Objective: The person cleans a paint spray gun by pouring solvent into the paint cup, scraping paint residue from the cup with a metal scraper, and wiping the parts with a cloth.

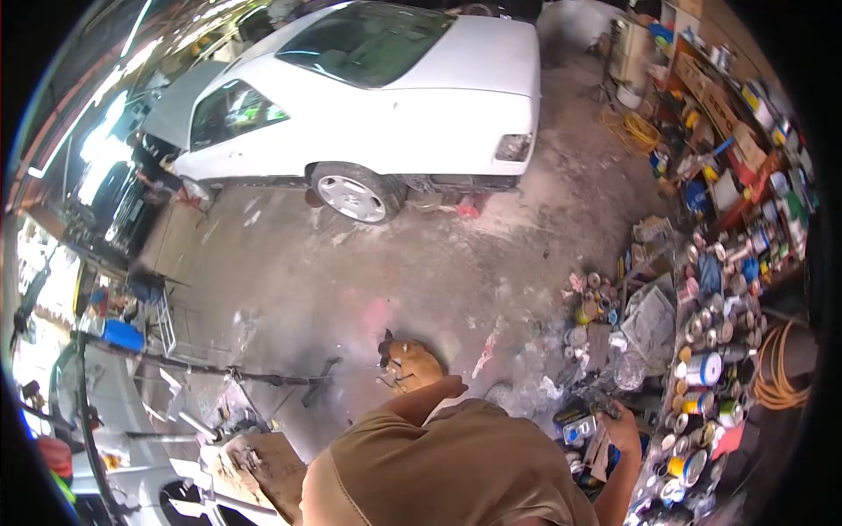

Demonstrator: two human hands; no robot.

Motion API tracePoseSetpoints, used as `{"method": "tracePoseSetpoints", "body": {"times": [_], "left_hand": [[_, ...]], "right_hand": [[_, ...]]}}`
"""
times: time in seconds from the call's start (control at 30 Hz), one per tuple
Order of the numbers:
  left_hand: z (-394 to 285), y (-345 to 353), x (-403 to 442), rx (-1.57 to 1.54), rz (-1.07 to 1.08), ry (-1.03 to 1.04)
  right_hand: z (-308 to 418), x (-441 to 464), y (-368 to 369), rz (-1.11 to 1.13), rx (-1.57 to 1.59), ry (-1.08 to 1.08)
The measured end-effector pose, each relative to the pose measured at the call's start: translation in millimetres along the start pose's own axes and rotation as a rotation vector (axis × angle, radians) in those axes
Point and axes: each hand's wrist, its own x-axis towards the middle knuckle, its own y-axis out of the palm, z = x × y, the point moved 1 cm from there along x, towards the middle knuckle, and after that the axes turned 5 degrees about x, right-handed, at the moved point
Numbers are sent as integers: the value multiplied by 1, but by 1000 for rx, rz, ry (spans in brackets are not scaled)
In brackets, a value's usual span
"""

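My right hand reaches out at the lower right, over the cans and clutter. Its fingers are bent around a small dark thing that I cannot make out. My left hand is in front of my brown shirt, close to a brown dog on the floor. The fingers of this hand are too unclear to read, and I cannot tell whether it touches the dog. A blue-and-white can stands just left of my right hand.
A white car stands ahead. Shelves and many paint cans line the right side, with a coiled hose. A metal stand and cardboard are at the lower left. Another person bends near the car's front.
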Motion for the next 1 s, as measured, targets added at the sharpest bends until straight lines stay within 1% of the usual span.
{"method": "tracePoseSetpoints", "body": {"times": [0.07,0.17,0.27,0.3,0.4,0.47,0.5,0.53,0.57,0.6,0.67,0.7,0.77,0.87,0.9,0.97,1.0], "left_hand": [[-8,-5,-1,-31,41,-22],[-12,-2,-5,-35,101,-47],[-1,8,3,0,88,27],[0,5,1,6,90,30],[2,5,-11,15,94,24],[7,5,-14,11,68,-1],[8,1,-13,147,144,84],[9,-1,-13,93,110,37],[9,-1,-13,41,79,-8],[13,1,-9,-8,49,-50],[8,-8,-18,65,75,12],[6,-14,-21,103,86,43],[7,-19,-17,61,95,-15],[13,-13,-7,0,84,-76],[14,-8,-5,-18,81,-91],[14,-6,-6,74,127,-23],[15,-7,-5,121,145,11]], "right_hand": [[6,13,11,-108,117,-102],[-10,24,20,-1,27,-48],[9,21,15,62,-62,-43],[20,21,17,20,-1,-20],[11,37,31,-100,25,-45],[18,32,27,-17,28,-48],[30,27,24,27,26,-53],[37,25,24,71,24,-54],[41,28,26,7,65,37],[30,38,30,-48,47,-31],[-1,57,37,-160,10,-158],[-2,55,35,-82,-5,-136],[5,49,25,74,-39,-103],[42,43,40,-89,74,-138],[25,53,43,-159,32,-161],[12,49,34,-33,-19,-175],[18,47,33,30,-44,-186]]}}
